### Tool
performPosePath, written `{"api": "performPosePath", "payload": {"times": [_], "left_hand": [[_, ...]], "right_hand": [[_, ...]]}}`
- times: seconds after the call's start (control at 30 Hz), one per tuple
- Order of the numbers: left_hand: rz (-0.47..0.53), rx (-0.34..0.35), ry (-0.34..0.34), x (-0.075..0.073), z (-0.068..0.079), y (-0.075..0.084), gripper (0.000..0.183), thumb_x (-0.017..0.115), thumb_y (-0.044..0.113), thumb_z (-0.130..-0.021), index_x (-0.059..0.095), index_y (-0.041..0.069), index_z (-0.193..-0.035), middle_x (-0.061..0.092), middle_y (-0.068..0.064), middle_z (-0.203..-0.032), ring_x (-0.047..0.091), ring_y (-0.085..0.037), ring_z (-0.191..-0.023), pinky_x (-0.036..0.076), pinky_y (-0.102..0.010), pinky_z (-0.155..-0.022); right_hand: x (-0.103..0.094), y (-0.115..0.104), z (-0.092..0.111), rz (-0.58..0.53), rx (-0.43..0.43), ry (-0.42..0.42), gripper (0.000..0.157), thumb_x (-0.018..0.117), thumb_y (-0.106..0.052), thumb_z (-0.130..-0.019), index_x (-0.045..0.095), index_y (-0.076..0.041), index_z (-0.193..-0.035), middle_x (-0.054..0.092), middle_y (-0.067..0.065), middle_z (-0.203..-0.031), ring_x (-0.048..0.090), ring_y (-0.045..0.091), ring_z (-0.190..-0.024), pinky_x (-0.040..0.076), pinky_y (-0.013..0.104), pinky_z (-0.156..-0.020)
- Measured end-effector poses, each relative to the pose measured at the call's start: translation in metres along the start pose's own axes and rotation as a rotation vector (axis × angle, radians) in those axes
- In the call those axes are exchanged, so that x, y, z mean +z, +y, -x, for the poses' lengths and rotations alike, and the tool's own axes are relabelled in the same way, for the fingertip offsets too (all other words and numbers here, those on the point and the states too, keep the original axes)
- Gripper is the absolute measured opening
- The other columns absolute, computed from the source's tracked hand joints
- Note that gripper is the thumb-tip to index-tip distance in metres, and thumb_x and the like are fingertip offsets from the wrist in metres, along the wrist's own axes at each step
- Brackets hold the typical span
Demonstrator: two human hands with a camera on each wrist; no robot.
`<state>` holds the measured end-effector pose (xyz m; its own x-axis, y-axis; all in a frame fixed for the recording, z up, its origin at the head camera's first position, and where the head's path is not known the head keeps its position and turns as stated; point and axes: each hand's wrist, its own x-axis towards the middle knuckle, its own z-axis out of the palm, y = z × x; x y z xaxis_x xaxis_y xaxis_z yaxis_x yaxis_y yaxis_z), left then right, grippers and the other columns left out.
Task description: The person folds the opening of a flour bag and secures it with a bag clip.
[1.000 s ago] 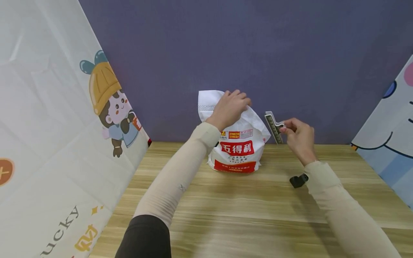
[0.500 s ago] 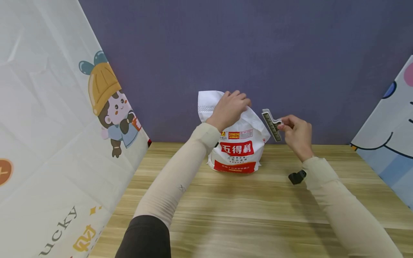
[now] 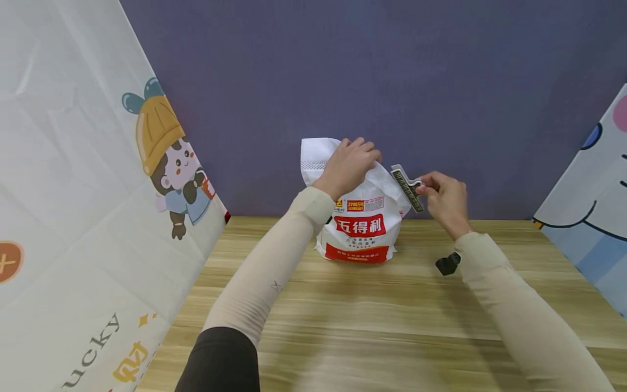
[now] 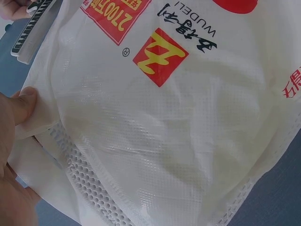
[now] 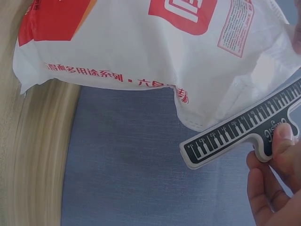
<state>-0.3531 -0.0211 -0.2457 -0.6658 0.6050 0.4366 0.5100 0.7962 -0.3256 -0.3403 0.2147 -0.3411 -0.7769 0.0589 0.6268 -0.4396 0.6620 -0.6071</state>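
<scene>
A white flour bag [image 3: 361, 224] with red printed labels stands upright on the table against the back panel. Its top is folded over, and my left hand [image 3: 349, 164] grips that fold; in the left wrist view the thumb [image 4: 26, 102] presses on the white plastic. My right hand [image 3: 444, 200] pinches the handle of a bag clip [image 3: 406, 188] printed with piano keys. Tilted, the clip [image 5: 240, 125] lies along the bag's upper right edge and overlaps it slightly in the right wrist view. The fingers of my left hand are partly hidden behind the fold.
The wood-grain table [image 3: 362, 316] stretches out in front of the bag. A blue-grey panel [image 3: 372, 71] rises right behind it. White cartoon-printed sheets flank the left [image 3: 88, 179] and right [image 3: 588, 218] sides. A small black device [image 3: 448, 264] is at my right wrist.
My right hand has carried the clip left and slightly up, from beside the bag to its upper right edge. My left hand and the bag have stayed in place.
</scene>
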Motion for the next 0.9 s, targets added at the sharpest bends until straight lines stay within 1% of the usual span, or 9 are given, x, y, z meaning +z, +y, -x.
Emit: {"api": "performPosePath", "payload": {"times": [0.07,0.23,0.37,0.43,0.5,0.7,0.9], "left_hand": [[0.003,0.001,0.002,-0.0004,0.0003,0.0000,0.024,0.057,0.026,-0.105,0.071,0.027,-0.124,0.069,0.009,-0.124,0.059,-0.014,-0.117,0.046,-0.034,-0.095],[0.007,0.003,0.003,-0.0013,0.0010,-0.0002,0.024,0.057,0.026,-0.105,0.071,0.027,-0.125,0.069,0.009,-0.124,0.059,-0.014,-0.117,0.046,-0.034,-0.095],[0.003,0.002,0.000,-0.0016,0.0009,0.0004,0.024,0.056,0.027,-0.105,0.071,0.028,-0.125,0.069,0.010,-0.124,0.059,-0.014,-0.118,0.046,-0.034,-0.096],[0.004,0.001,-0.002,-0.0014,0.0007,0.0009,0.024,0.056,0.027,-0.105,0.071,0.028,-0.125,0.069,0.010,-0.124,0.059,-0.013,-0.118,0.046,-0.034,-0.096],[0.008,-0.001,-0.008,-0.0010,0.0006,0.0013,0.024,0.056,0.027,-0.106,0.071,0.028,-0.125,0.069,0.010,-0.125,0.058,-0.013,-0.118,0.046,-0.034,-0.097],[0.004,-0.003,-0.013,-0.0024,0.0000,0.0013,0.025,0.055,0.027,-0.106,0.070,0.029,-0.125,0.069,0.010,-0.124,0.058,-0.013,-0.118,0.045,-0.034,-0.097],[0.005,-0.004,-0.011,-0.0013,0.0005,0.0009,0.025,0.054,0.026,-0.106,0.070,0.028,-0.126,0.068,0.010,-0.125,0.058,-0.013,-0.118,0.045,-0.033,-0.096]], "right_hand": [[0.0010,-0.0001,-0.0008,-0.003,-0.004,-0.006,0.009,0.070,-0.006,-0.096,0.076,-0.003,-0.102,0.077,0.019,-0.093,0.052,0.001,-0.065,0.036,0.015,-0.056],[0.0027,-0.0017,-0.0018,0.004,-0.006,-0.029,0.010,0.068,-0.003,-0.096,0.076,-0.004,-0.102,0.077,0.018,-0.093,0.057,0.013,-0.070,0.036,0.017,-0.058],[0.0040,-0.0027,-0.0021,0.005,-0.017,-0.047,0.013,0.065,0.001,-0.097,0.076,-0.003,-0.103,0.077,0.019,-0.093,0.064,0.025,-0.076,0.036,0.018,-0.059],[0.0048,-0.0030,-0.0022,0.002,-0.019,-0.056,0.014,0.064,0.001,-0.097,0.075,-0.002,-0.103,0.077,0.020,-0.094,0.065,0.028,-0.077,0.036,0.018,-0.058],[0.0057,-0.0030,-0.0025,0.002,-0.017,-0.064,0.013,0.064,0.000,-0.097,0.075,-0.003,-0.103,0.077,0.019,-0.093,0.065,0.027,-0.076,0.036,0.019,-0.058],[0.0074,-0.0046,-0.0050,0.016,-0.014,-0.065,0.009,0.067,-0.005,-0.097,0.076,-0.005,-0.101,0.076,0.017,-0.091,0.057,0.020,-0.070,0.036,0.021,-0.059],[0.0085,-0.0072,-0.0077,0.028,-0.016,-0.077,0.011,0.066,-0.001,-0.096,0.076,-0.003,-0.102,0.077,0.018,-0.092,0.061,0.022,-0.075,0.037,0.019,-0.061]]}}
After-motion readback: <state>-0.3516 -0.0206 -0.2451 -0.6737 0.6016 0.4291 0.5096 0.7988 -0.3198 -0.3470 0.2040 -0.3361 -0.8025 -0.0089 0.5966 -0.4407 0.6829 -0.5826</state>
